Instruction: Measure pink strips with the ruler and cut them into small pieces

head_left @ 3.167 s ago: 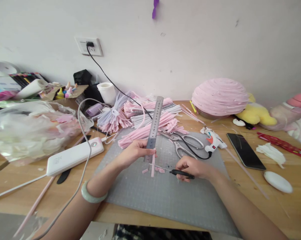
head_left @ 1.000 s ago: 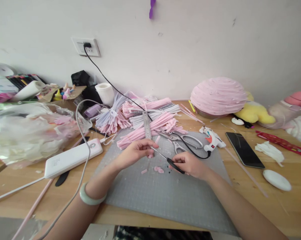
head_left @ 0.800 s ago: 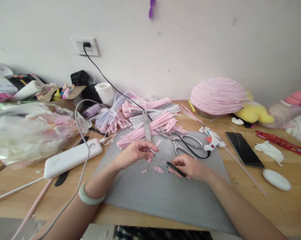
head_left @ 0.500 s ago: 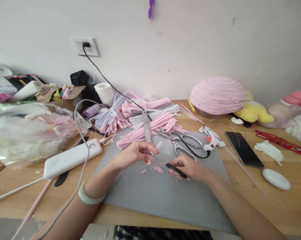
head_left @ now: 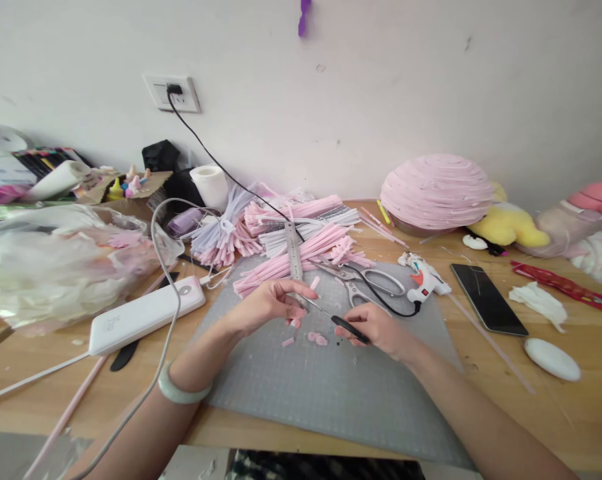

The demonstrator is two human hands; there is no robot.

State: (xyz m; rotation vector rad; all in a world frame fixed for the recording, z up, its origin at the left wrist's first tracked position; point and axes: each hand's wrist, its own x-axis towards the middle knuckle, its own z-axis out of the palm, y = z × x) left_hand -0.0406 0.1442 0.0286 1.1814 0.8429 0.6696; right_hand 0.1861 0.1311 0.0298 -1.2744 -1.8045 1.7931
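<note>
My left hand (head_left: 275, 301) is closed in a pinch above the grey cutting mat (head_left: 371, 400), on a short piece of pink pipe cleaner (head_left: 295, 312). In my right hand (head_left: 373, 325) is a slim tool with a black handle (head_left: 351, 329) and a thin metal front part; its exact kind does not show clearly. The metal end reaches to the left fingertips, where the fingers partly hide it. Below them, several cut pink bits (head_left: 317, 339) lie on the mat. Silver scissors (head_left: 353, 280) and a steel ruler (head_left: 293, 250) rest just behind.
Bundles of pink and white pipe cleaners (head_left: 305, 250) are heaped at the back. A glue gun (head_left: 425, 283), a phone (head_left: 488, 298) and a pink ribbed dome (head_left: 437, 191) stand to the right. On the left lie a white power bank (head_left: 145, 317), its cable and a plastic bag (head_left: 65, 267).
My right hand and the black-handled tool have shifted slightly left and up. The left fingers have changed their hold a little at the tool's end. Other things stay put.
</note>
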